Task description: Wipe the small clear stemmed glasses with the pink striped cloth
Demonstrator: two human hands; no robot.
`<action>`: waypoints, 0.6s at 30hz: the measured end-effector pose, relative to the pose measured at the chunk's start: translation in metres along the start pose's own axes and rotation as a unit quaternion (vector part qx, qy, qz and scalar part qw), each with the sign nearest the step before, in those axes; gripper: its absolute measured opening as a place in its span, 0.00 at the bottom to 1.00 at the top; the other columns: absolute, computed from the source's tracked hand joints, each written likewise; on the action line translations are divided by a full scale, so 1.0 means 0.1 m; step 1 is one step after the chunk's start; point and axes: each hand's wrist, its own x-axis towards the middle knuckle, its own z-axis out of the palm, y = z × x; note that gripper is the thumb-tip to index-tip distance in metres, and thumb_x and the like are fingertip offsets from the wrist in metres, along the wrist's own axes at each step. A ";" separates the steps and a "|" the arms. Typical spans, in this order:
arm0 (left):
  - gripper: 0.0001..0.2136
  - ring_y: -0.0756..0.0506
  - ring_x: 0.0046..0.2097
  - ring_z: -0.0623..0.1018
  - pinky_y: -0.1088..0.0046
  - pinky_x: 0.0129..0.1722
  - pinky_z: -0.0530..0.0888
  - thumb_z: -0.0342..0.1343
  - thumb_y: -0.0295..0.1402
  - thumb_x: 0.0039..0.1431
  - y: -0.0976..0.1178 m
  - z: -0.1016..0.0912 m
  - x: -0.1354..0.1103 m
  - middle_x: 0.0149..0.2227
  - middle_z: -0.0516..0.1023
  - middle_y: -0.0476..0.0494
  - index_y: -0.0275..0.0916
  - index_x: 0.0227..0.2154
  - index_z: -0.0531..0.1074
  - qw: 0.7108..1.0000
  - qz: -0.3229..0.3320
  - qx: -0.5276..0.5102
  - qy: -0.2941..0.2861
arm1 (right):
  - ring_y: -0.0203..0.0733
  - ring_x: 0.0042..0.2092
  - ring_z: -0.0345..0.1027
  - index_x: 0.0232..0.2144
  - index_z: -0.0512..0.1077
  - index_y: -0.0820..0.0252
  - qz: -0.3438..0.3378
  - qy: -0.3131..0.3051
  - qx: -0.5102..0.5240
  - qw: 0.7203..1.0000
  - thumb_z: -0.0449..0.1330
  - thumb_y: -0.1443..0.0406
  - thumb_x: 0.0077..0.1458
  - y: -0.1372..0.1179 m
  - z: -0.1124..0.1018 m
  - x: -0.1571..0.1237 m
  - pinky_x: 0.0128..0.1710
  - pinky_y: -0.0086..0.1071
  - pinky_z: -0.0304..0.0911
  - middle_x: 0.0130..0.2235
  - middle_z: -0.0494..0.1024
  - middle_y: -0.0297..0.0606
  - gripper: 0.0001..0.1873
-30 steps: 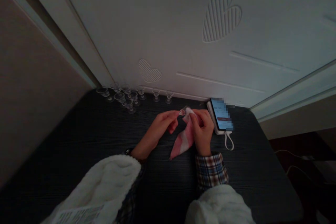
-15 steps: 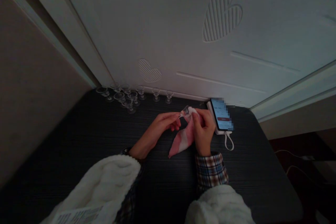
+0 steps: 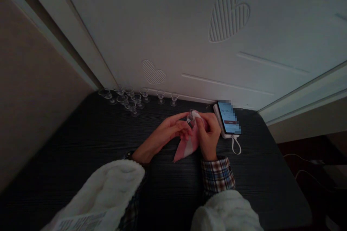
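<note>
Between my hands is a small clear stemmed glass (image 3: 189, 118), tilted and partly covered by fingers and fabric. My left hand (image 3: 175, 127) is closed on it from the left, the thumb low and the fingers along its far side. A pink and white cloth (image 3: 187, 147) hangs down from my right hand (image 3: 208, 130), which pinches it against the mouth of the glass. How far the cloth reaches into the glass is hidden by my fingers.
Several small stemmed glasses (image 3: 132, 108) stand at the back left of the black table (image 3: 168, 184). A lit phone (image 3: 228, 117) leans on a white power bank (image 3: 227, 136) with a strap, right of my right hand. A white panel (image 3: 173, 43) with hearts rises behind.
My left fingers have shifted round the glass, with the thumb side now nearer the cloth. The glass has turned a little, and the hanging cloth has moved slightly.
</note>
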 end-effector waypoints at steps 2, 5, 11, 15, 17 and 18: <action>0.31 0.50 0.27 0.74 0.74 0.30 0.69 0.59 0.36 0.55 0.01 0.00 -0.01 0.29 0.78 0.43 0.33 0.60 0.58 1.000 -0.002 -0.004 -0.009 | 0.39 0.40 0.69 0.36 0.75 0.56 -0.003 -0.008 0.003 1.000 0.58 0.67 0.56 0.00 0.00 -0.01 0.42 0.36 0.64 0.36 0.75 0.35 0.07; 0.31 0.50 0.27 0.75 0.74 0.30 0.69 0.58 0.36 0.56 0.04 0.00 -0.02 0.30 0.79 0.43 0.36 0.60 0.56 1.000 -0.004 -0.003 -0.024 | 0.39 0.39 0.69 0.35 0.75 0.56 0.005 -0.009 0.001 1.000 0.58 0.67 0.56 0.01 -0.01 -0.01 0.41 0.35 0.64 0.35 0.75 0.35 0.06; 0.29 0.50 0.26 0.75 0.76 0.28 0.66 0.59 0.36 0.55 0.05 -0.01 -0.03 0.28 0.79 0.45 0.36 0.57 0.57 0.998 0.003 0.041 -0.036 | 0.38 0.38 0.68 0.34 0.75 0.57 0.010 -0.003 0.006 1.000 0.58 0.67 0.56 0.00 -0.01 0.00 0.40 0.34 0.64 0.35 0.74 0.35 0.05; 0.26 0.53 0.26 0.72 0.78 0.27 0.65 0.63 0.34 0.49 0.03 -0.02 0.01 0.25 0.73 0.52 0.37 0.51 0.65 0.996 0.027 0.080 0.014 | 0.37 0.38 0.68 0.35 0.75 0.57 0.013 -0.013 0.013 1.000 0.58 0.67 0.56 -0.01 0.01 0.00 0.40 0.34 0.63 0.35 0.74 0.35 0.06; 0.24 0.54 0.28 0.70 0.78 0.29 0.66 0.65 0.31 0.45 0.02 -0.02 0.04 0.27 0.71 0.53 0.37 0.47 0.69 0.993 0.044 0.092 0.057 | 0.37 0.39 0.68 0.35 0.75 0.57 0.015 -0.015 0.017 1.000 0.58 0.67 0.56 0.00 0.01 0.00 0.41 0.34 0.63 0.35 0.74 0.35 0.06; 0.23 0.53 0.31 0.71 0.78 0.31 0.67 0.66 0.30 0.43 0.02 -0.02 0.05 0.29 0.71 0.52 0.37 0.45 0.71 0.991 0.052 0.096 0.075 | 0.37 0.39 0.68 0.35 0.75 0.57 0.015 -0.016 0.019 1.000 0.58 0.67 0.56 0.00 0.02 0.00 0.41 0.34 0.63 0.35 0.74 0.35 0.06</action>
